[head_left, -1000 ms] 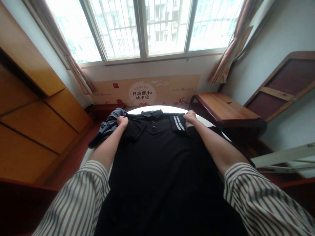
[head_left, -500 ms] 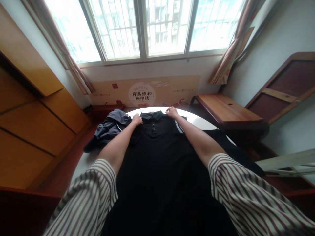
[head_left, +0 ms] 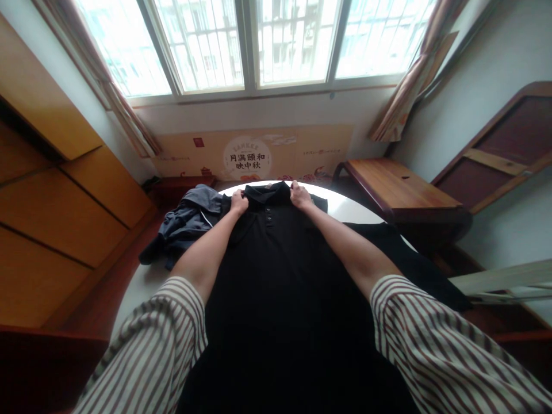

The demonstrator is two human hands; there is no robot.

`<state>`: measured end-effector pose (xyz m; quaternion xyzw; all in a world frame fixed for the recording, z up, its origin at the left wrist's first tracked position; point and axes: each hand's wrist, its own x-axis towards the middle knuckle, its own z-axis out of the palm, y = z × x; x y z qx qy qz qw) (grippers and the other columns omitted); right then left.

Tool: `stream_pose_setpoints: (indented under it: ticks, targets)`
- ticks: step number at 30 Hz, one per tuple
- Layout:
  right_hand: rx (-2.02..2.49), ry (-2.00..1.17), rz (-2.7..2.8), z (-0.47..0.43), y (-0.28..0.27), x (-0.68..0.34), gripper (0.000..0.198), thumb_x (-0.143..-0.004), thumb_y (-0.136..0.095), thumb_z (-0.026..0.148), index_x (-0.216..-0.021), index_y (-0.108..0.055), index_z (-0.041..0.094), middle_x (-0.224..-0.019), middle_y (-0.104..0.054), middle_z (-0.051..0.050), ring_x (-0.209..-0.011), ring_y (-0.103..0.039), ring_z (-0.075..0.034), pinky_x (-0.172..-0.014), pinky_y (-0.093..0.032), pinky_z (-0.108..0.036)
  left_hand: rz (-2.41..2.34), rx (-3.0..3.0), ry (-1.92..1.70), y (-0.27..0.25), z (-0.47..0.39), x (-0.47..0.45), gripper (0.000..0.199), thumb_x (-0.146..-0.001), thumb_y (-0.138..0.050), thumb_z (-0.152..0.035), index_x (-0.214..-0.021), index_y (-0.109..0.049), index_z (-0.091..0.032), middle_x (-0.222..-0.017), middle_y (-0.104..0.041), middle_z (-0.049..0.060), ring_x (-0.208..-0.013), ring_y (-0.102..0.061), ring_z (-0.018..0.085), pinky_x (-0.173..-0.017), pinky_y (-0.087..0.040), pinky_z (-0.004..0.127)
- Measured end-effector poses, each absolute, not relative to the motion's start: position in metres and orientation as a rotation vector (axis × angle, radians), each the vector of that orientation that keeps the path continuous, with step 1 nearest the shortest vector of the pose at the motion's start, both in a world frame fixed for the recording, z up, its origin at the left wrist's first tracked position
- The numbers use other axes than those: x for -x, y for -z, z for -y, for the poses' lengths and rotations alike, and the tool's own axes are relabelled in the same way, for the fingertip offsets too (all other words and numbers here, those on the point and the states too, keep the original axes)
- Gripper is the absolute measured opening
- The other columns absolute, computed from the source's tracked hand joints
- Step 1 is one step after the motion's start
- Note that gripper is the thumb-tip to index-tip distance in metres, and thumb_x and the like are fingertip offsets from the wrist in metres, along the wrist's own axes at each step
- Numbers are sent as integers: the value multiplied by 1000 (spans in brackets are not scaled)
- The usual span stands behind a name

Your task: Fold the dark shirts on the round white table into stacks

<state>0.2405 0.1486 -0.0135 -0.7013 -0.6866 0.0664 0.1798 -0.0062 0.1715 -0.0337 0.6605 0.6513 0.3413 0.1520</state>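
Observation:
A black polo shirt lies spread over the white round table, its collar at the far edge and its buttoned placket facing up. My left hand is closed on the shirt's shoulder just left of the collar. On the other side of the collar, my right hand pinches the cloth at the right shoulder. The collar stands slightly raised between both hands. The lower part of the shirt runs toward me and blends into deep shadow.
Crumpled dark grey-blue clothing is heaped on the table's left side. More dark cloth lies at the right. Beyond the table are a wooden desk and a barred window; wooden cabinets stand left.
My right hand has taken a firmer hold near the collar, and the collar is now lifted and pulled up. The white stripes on the right sleeve are no longer visible.

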Motion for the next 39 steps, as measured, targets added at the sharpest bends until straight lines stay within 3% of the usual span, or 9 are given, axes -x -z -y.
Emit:
stream_pose_setpoints:
  ticks: [5,10,14,18,21,26,31,34,39]
  targets:
    - [1967,-164,2007,-128,12,-237,44,-97,-34,16,-140,-44,14,-128,-61,-20,-119,-57,-31,-96,-44,-42,-1768,-1944,-1079,30,-170,-6,48,-82,-48,0,-129,-54,-8,-135,-54,18,-126,-52,22,-109,-41,33]
    - [1856,-166,2202,-81,-9,-230,45,-96,-43,17,-140,-46,10,-135,-57,-22,-129,-50,-33,-109,-33,-51,-1572,-2171,-1086,5,-134,-8,45,-82,-41,6,-121,-60,-8,-135,-54,16,-133,-47,21,-116,-34,32]
    - [1621,-230,2455,11,-32,-236,36,-91,-59,27,-125,-61,15,-131,-62,-15,-124,-55,-30,-110,-36,-43,-1159,-2614,-894,-11,-29,8,34,-90,-50,-11,-122,-61,-15,-136,-54,13,-128,-51,25,-113,-40,42]
    - [1271,-235,2690,148,-32,-257,35,-93,-56,33,-123,-65,17,-132,-62,-16,-123,-58,-31,-109,-39,-50,-891,-2703,-570,-17,130,38,35,-95,-48,-19,-127,-60,-26,-134,-59,7,-124,-56,22,-109,-45,43]
    - [1258,-318,2683,242,-16,-276,51,-91,-60,40,-140,-55,24,-144,-53,-14,-133,-49,-32,-110,-42,-54,-769,-2698,-355,-12,233,66,40,-95,-54,-24,-134,-57,-31,-136,-60,5,-126,-56,22,-112,-45,42]
    - [1237,-324,2698,338,11,-297,84,-86,-63,55,-157,-27,27,-157,-32,-12,-143,-31,-39,-108,-42,-63,-817,-2847,-298,6,321,111,72,-87,-67,-42,-151,-39,-29,-146,-52,8,-135,-49,30,-106,-50,51]
    - [1173,-116,2600,377,24,-302,64,-92,-57,25,-153,-36,27,-148,-48,-10,-137,-45,-33,-103,-53,-53,-944,-2917,-267,6,346,131,71,-86,-59,-17,-151,-38,-36,-146,-53,1,-127,-58,23,-100,-57,35]
    - [1111,-57,2606,383,28,-308,64,-86,-48,5,-148,-46,25,-143,-54,-9,-132,-51,-29,-99,-58,-45,-983,-2958,-223,8,348,137,78,-75,-51,-3,-148,-46,-31,-141,-58,4,-123,-60,24,-99,-58,35]
    - [1046,108,2593,386,28,-322,67,-79,-44,-2,-140,-56,24,-127,-68,-8,-113,-66,-24,-90,-61,-36,-1080,-2895,-390,18,344,156,65,-74,-46,3,-127,-65,-29,-102,-71,7,-91,-68,19,-78,-60,27]
